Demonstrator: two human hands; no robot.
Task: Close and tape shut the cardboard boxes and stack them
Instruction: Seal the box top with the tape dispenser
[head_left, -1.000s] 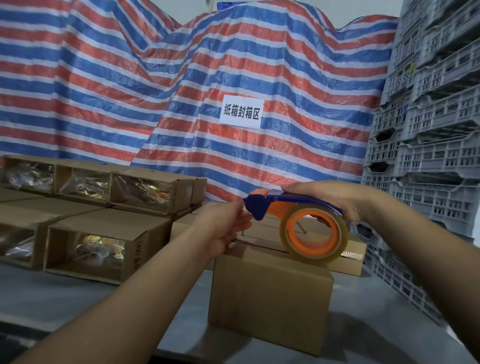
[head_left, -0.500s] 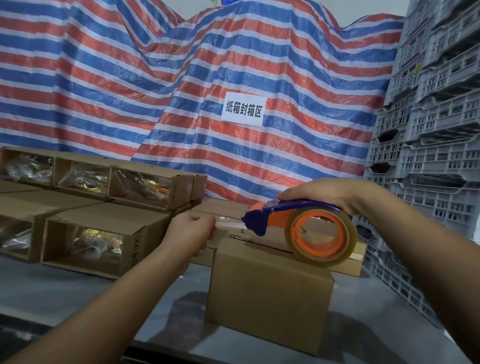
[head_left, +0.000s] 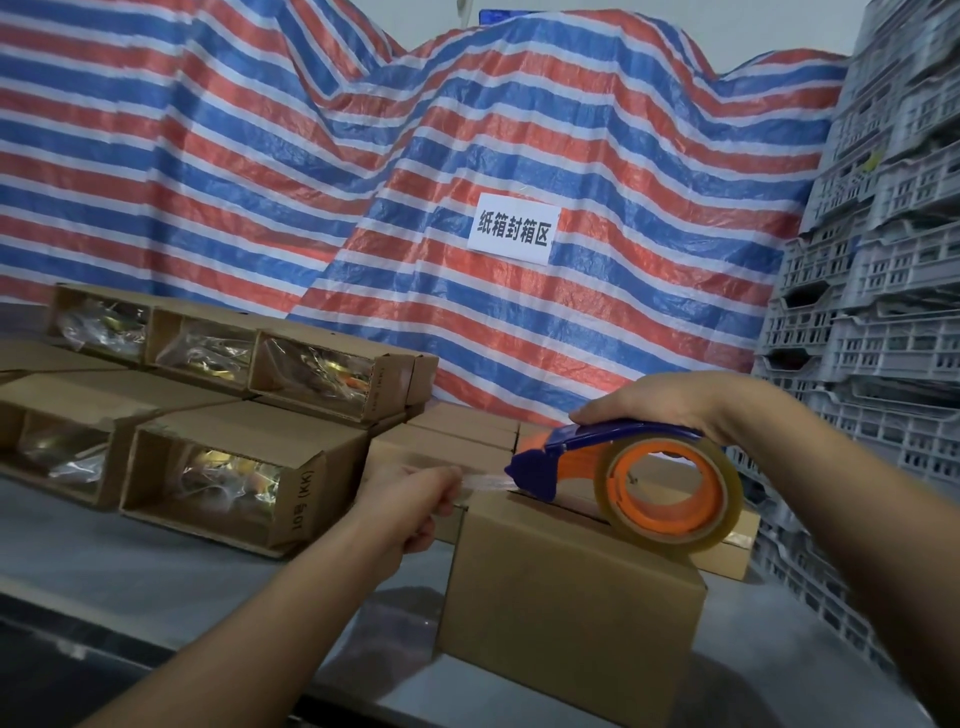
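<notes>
Right hand (head_left: 654, 410) clamped palm-down over the dispenser (head_left: 582, 457), fingers curled over its blue top, forearm running in from 4 o'clock. Dispenser's blue nose pointing toward 9 o'clock, resting at the top left edge of the box (head_left: 566, 603); roll (head_left: 672, 493) on its orange hub sitting on the box top. Left hand (head_left: 410, 506) at 9 o'clock of the nose, just beside the box's left edge, fingers curled, pinching the free end of the tape (head_left: 483, 483); forearm coming up from 7 o'clock. Tape strip stretched between that hand and the nose. Box upright on the table (head_left: 156, 566), flaps down, seam on top. Open boxes (head_left: 228, 473) with bagged goods lying on their sides at 9 to 10 o'clock. Closed boxes (head_left: 467, 426) behind. Striped tarp (head_left: 363, 182) with a sign (head_left: 514, 228) at 12 o'clock. Grey crates (head_left: 883, 312) stacked at 3 o'clock.
</notes>
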